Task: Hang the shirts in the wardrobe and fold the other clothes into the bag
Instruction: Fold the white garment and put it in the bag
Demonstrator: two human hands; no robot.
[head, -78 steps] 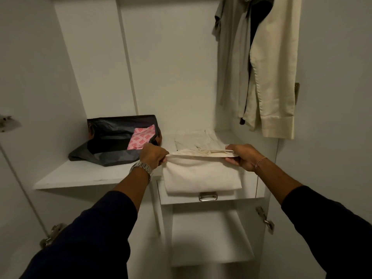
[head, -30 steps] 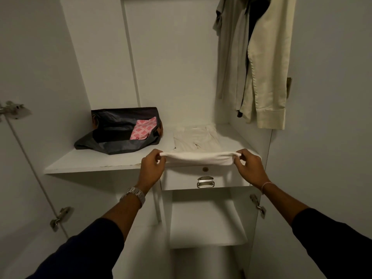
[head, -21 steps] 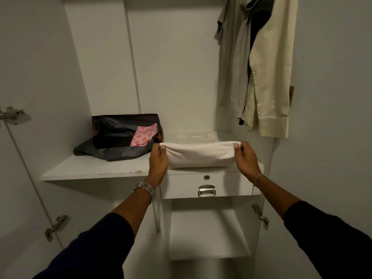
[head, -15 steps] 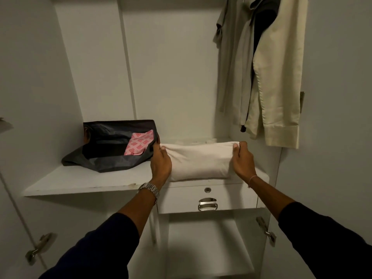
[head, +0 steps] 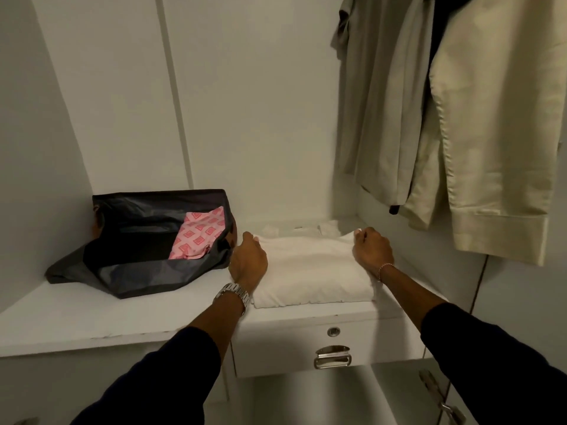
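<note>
A folded cream garment [head: 310, 268] lies flat on the white wardrobe shelf [head: 122, 317]. My left hand [head: 248, 261] grips its far left corner, fingers curled round the edge. At the far right corner my right hand [head: 372, 251] pinches the cloth the same way. To the left stands an open black bag [head: 138, 240] with a pink patterned cloth [head: 199, 234] folded inside. Cream and grey shirts [head: 478, 118] hang at the upper right.
A drawer [head: 331, 348] with a metal handle sits just under the shelf edge below the garment. Beneath it is an open lower compartment. A door hinge [head: 445, 400] shows at the lower right. White wardrobe walls close in on the left and back.
The garment hung over the shelf front, held by its top edge. Both hands folded it up and away, and it now lies doubled on the shelf with both hands at its far corners.
</note>
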